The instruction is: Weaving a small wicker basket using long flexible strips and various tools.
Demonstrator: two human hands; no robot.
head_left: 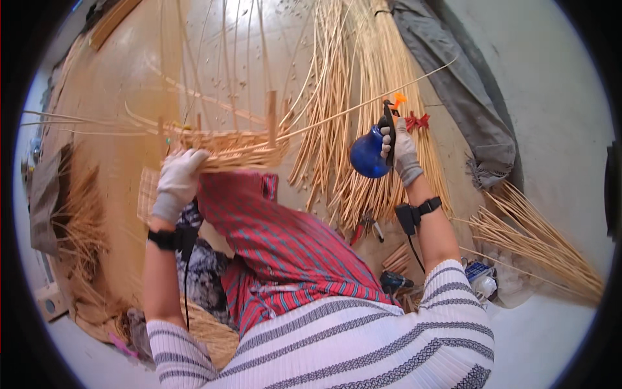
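Reeds (363, 97) cover the floor (557, 129) ahead; bare room stays at right. Your left hand (178, 175) grips the basket (227, 146) edge, your right hand (402, 149) holds a blue sprayer (368, 154).

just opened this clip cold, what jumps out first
A blue spray bottle with an orange trigger, held up at centre right in the gloved right hand. At centre left, the gloved left hand steadies a half-woven basket with stakes fanning upward. Long cane bundles lie across the floor behind.
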